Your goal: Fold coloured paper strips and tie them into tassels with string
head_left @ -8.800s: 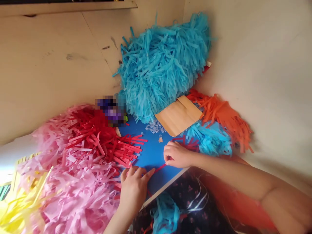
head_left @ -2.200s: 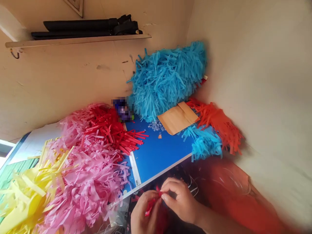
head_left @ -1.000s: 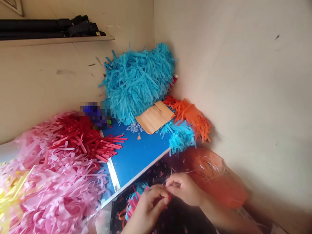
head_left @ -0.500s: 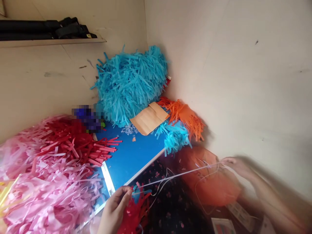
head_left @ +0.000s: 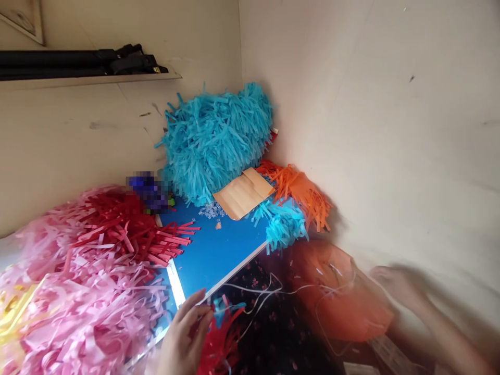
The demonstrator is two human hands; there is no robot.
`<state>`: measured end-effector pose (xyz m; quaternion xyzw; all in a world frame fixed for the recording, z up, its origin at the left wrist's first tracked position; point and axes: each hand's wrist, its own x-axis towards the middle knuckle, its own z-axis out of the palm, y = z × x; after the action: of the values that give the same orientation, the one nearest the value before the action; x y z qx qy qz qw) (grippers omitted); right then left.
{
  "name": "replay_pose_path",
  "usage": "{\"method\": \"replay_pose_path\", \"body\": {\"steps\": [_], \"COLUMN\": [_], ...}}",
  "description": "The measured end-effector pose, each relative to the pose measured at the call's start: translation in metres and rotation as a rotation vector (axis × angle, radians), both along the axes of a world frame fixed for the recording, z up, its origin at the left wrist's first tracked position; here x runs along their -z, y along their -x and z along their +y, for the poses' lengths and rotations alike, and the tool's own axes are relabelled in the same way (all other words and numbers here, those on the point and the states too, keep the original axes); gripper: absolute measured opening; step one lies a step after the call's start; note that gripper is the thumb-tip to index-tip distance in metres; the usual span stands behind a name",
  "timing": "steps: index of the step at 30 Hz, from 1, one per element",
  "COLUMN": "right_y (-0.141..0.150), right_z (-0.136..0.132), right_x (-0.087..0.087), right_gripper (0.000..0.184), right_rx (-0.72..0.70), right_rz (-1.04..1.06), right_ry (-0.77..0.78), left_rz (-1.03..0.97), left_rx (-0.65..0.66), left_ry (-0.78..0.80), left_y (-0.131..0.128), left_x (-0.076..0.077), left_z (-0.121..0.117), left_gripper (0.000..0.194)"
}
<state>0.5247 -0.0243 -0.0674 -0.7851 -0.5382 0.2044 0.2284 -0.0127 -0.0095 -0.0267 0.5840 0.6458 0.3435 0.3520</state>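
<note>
My left hand (head_left: 183,338) pinches a bunch of red paper strips (head_left: 221,338) with a few blue strips, low in the view, just off the near edge of the blue board (head_left: 213,250). A thin white thread (head_left: 273,291) runs from the bunch to the right, slack and looping over dark flowered cloth (head_left: 273,333). My right hand (head_left: 398,286) is out to the right by the wall, smeared by motion, so its fingers do not show clearly. It is nearest to an orange bag (head_left: 344,297).
Heaps of cut paper strips lie around the board: pink (head_left: 78,302), red (head_left: 125,229), a big blue heap (head_left: 214,140), a small blue one (head_left: 283,224), orange (head_left: 300,190), yellow (head_left: 11,307). A brown envelope (head_left: 242,192) lies on the board. A shelf (head_left: 86,78) carries black items.
My right hand, which had pulled the thread taut to the right, has dropped a little and the thread now hangs slack. My left hand still holds the red bunch.
</note>
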Motion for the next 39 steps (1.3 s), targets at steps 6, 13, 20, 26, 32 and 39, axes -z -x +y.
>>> {"method": "replay_pose_path", "body": {"steps": [6,13,20,26,32,39], "right_y": [0.218,0.263,0.272,0.272,0.291,0.345], "right_z": [0.018,0.060,0.090,0.096,0.063,0.031], "right_x": [-0.048,-0.072,-0.068,-0.083,-0.090,-0.064], "right_gripper": [0.029,0.024,0.024,0.026,0.023,0.028], "right_rx": [-0.822,-0.440,-0.145,-0.295,-0.429,-0.677], "right_rz": [0.217,1.612,1.935,1.874,1.374,0.690], "right_ry": [-0.256,0.164,-0.038,-0.147,-0.095,-0.192], "left_rz": [-0.425,-0.779,-0.747,-0.651,-0.534,-1.253], "left_rx": [0.455,0.008,-0.141,-0.062,-0.210,-0.520], "left_ry": [0.244,0.398,0.341,0.355,0.094,0.351], "left_y": [-0.074,-0.054,-0.030,-0.018,-0.015,-0.035], "left_x": [-0.037,-0.015,0.009,0.025,0.008,-0.007], "left_z": [-0.008,-0.009,-0.019,-0.022,-0.028,-0.034], "left_gripper": [0.031,0.043,0.050,0.049,0.036,0.036]}}
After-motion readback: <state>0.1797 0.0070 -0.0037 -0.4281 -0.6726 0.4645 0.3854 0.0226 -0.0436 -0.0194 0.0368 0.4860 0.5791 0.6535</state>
